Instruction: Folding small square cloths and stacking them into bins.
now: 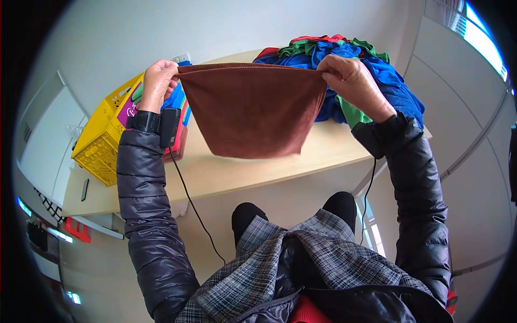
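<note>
A brown cloth [253, 110] hangs stretched between my two hands above the table, its top edge pulled nearly straight and its lower edge loose. My left hand [158, 81] pinches the upper left corner. The upper right corner is gripped between the thumb and fingers of my right hand [353, 81]. Behind the right hand rises a heap of blue, green and red cloths [396, 91]. Close to my left wrist, partly hidden by it, is a stack of coloured cloths [183, 107].
The pale wooden table [242, 175] stands against the wall. A yellow plastic basket [99, 145] sits on its left side, near a small dark flat object [85, 189]. Black cables [188, 199] hang from the devices on both wrists. White cabinets [458, 97] line the right.
</note>
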The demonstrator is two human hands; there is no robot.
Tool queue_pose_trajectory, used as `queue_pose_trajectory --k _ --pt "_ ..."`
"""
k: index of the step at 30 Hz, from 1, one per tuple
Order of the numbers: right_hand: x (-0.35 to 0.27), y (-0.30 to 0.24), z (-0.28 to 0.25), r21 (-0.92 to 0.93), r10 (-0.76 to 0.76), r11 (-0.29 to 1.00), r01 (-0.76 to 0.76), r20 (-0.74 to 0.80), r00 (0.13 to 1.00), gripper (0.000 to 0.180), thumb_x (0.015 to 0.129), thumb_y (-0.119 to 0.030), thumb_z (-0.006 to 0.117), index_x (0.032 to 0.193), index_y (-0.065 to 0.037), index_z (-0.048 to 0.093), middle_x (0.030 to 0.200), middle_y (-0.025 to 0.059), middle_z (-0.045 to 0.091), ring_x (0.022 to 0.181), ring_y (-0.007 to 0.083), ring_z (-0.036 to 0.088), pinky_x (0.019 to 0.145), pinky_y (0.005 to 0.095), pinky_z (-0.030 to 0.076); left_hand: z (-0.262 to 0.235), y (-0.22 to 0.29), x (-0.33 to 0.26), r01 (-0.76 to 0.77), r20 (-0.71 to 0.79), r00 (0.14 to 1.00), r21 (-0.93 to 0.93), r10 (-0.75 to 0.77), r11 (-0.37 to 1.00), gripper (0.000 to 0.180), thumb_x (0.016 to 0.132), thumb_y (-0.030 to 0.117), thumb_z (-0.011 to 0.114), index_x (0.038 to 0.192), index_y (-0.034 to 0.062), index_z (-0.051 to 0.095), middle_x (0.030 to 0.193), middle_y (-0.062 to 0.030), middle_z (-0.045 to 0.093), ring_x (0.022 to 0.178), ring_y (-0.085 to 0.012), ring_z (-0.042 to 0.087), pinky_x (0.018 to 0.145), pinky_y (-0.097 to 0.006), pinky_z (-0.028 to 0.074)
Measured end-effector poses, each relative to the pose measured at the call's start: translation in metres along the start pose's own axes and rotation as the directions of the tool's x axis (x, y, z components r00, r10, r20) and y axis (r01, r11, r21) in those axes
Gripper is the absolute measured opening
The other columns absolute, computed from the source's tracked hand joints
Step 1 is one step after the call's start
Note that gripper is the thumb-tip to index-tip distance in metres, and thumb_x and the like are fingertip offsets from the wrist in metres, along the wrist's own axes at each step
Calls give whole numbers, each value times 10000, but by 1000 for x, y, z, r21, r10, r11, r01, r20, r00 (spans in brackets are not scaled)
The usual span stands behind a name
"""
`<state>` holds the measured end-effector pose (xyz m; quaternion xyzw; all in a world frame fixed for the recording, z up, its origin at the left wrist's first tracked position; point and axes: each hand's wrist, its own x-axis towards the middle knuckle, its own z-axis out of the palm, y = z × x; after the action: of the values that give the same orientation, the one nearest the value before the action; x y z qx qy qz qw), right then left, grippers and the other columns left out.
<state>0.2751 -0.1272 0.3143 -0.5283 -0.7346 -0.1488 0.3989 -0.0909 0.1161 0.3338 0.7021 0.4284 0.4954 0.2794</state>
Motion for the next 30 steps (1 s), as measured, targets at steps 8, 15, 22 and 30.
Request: queue_pose_trajectory --k 8,15,22,30 --pt "4 -19 2 90 25 996 -28 33 999 57 878 2 619 919 -27 644 720 55 635 645 123 616 621 249 513 -38 -27 -5 179 238 966 -343 -99 922 153 940 95 584 1050 36 673 768 7 635 602 -46 590 520 -207 522" --pt "8 -23 -6 110 -7 994 7 6 1000 65 893 19 608 933 -25 634 736 42 630 665 104 602 632 241 506 -41 -38 -39 220 391 920 -429 -40 876 179 955 83 586 1107 6 643 845 -20 656 718 -86 637 660 -252 574" --pt "19 -34 -12 -19 -94 995 93 -31 995 86 895 38 600 946 -29 617 763 45 635 700 97 598 673 240 504 -34 -63 -68 287 446 890 -399 -89 871 205 943 64 599 1135 0 626 885 -29 653 757 -114 645 697 -286 582" --pt "26 -32 -17 -29 -68 997 67 -12 998 87 919 44 575 964 -19 616 780 33 654 742 89 624 724 239 532 -9 -57 -100 317 454 888 -488 -73 813 194 925 41 619 1114 -5 624 867 -22 643 739 -113 638 685 -292 580"
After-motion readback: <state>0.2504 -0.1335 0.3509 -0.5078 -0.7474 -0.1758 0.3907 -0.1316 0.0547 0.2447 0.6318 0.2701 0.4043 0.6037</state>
